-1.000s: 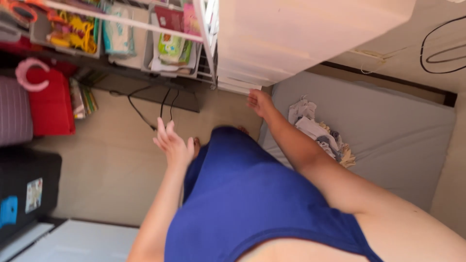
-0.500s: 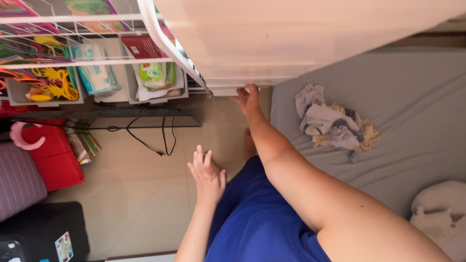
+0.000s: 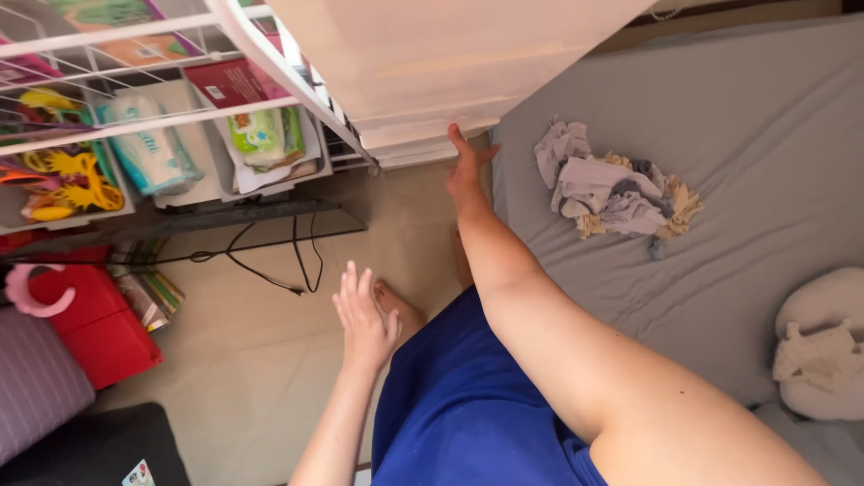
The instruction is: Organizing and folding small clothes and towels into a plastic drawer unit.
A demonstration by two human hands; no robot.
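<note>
The grip of the right hand (image 3: 465,162) is released: the fingers are stretched out and laid against the lower front edge of the white plastic drawer unit (image 3: 432,63), with the thumb spread toward the bed. Nothing is enclosed by it; whether the fingertips are hooked under the edge cannot be told. The grip of the left hand (image 3: 363,317) is likewise released, with the palm flat, the fingers together and nothing held, above the floor (image 3: 243,360) and just beside a bare foot (image 3: 400,306).

The drawer unit is seen closed, with no drawer drawn out, so the work at it is judged to be at its very start: contact is made, but nothing is opened. A small pile of crumpled clothes (image 3: 612,193) in grey, white and tan is left unfolded on the bed (image 3: 765,126), near the edge that faces the drawer unit and apart from both hands. Nothing is carried.

The bed is covered by a smooth grey sheet, and a white cushion (image 3: 823,342) is set near its right edge. The floor is pale and plain, and black cables (image 3: 270,261) are trailed across it below a white wire rack (image 3: 135,121), in which a pack of wipes (image 3: 148,153) and bright packets are stored. A red box (image 3: 99,333) is placed at the left edge of the floor. A blue garment (image 3: 459,405) is worn by the person
</note>
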